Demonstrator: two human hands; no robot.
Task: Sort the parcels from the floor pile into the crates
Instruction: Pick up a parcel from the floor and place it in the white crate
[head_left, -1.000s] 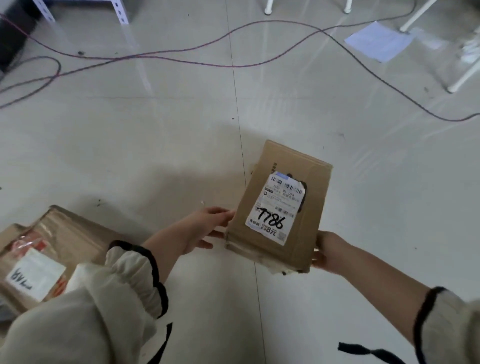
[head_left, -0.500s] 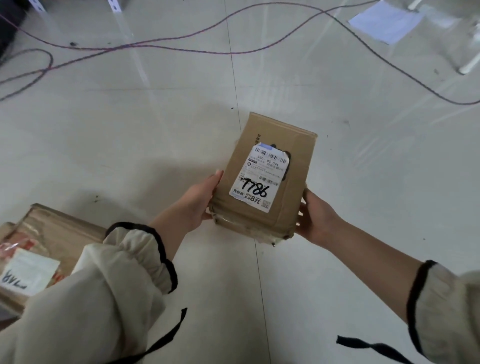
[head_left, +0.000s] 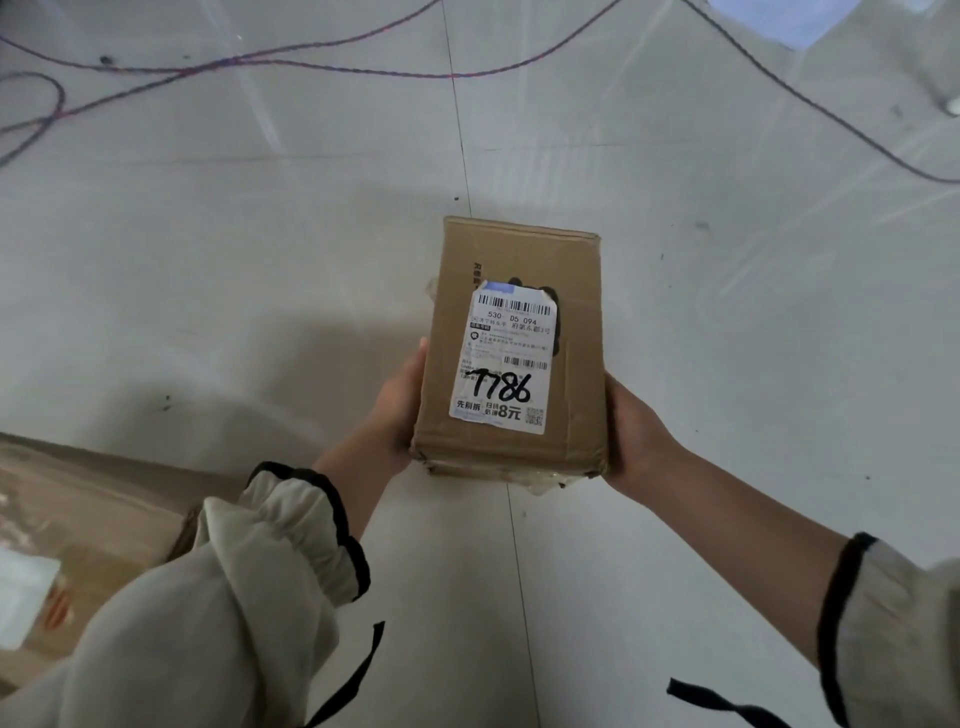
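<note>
Standing over a pale floor, the person holds a cardboard parcel in mid-air between both hands. Open floor lies ahead of it and to its right. Cables cross the far edge, and a second taped parcel lies at lower left, near the left sleeve. The left hand grips the held parcel's left side and the right hand its right side, both at the near end. The fingers underneath are hidden. The label, marked 7786, faces up.
</note>
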